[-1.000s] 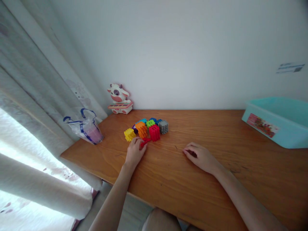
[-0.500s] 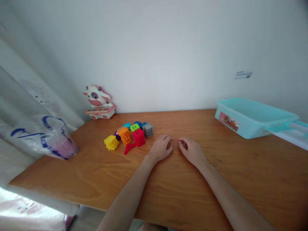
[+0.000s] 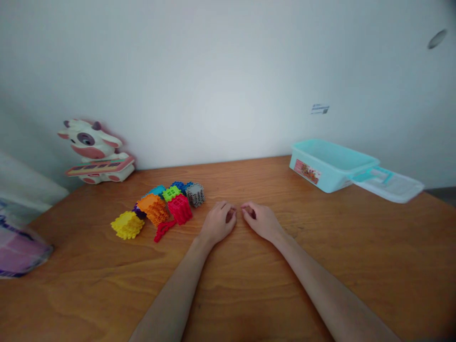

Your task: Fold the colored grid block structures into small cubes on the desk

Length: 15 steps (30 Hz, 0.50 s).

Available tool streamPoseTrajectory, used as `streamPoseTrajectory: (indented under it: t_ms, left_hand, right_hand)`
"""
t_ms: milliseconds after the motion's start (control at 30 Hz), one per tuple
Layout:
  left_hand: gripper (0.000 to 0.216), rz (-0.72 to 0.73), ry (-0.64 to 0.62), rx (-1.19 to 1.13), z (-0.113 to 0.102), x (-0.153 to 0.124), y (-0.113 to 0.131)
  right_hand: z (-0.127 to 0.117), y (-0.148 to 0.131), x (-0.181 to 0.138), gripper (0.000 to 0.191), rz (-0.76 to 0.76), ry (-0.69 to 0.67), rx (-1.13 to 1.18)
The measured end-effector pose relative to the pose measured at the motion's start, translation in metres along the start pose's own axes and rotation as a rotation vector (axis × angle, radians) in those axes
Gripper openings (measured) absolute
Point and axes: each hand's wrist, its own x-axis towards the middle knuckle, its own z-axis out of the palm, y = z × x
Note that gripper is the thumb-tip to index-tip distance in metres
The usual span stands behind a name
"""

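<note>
My left hand rests on the wooden table, fingers loosely curled and the thumb a little apart from them. Facing it across a small gap is my right hand, curled in much the same way. Neither hand shows anything in it. Left of my left hand lies a group of stacked plastic toy pieces. The red stack is among the closest, with a grey stack behind it. Green, orange and yellow stacks also stand there, with loose red pieces in front.
A light-blue plastic box stands at the back right, its clear lid leaning out to the right. At the back left sits a cow-shaped toy keyboard. A clear bag with pink contents is at the left edge. A wall borders the table.
The view has turned to the right, so the toys and bag appear further left and the whole box lid shows. Both hands keep nearly the same pose on the table.
</note>
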Motion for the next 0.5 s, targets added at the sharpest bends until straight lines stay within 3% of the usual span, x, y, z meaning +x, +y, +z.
streamPoseTrajectory:
  t_ms: [167,367,500]
  left_hand:
    - [0.018,-0.047,-0.083,0.005,-0.0010,-0.0004,0.0018]
    - [0.019,-0.068,-0.082,0.005,0.0006,-0.0003,0.0023]
    - [0.018,-0.085,-0.101,0.006,0.0002,0.0000,0.0041]
  right_hand:
    - [-0.0006,-0.0018,-0.0006,0.015,0.015,-0.011,0.033]
    - [0.0013,-0.0013,-0.0027,0.016,0.039,0.000,0.042]
    - [0.0058,0.0031,-0.0012,0.028,0.079,0.071,0.004]
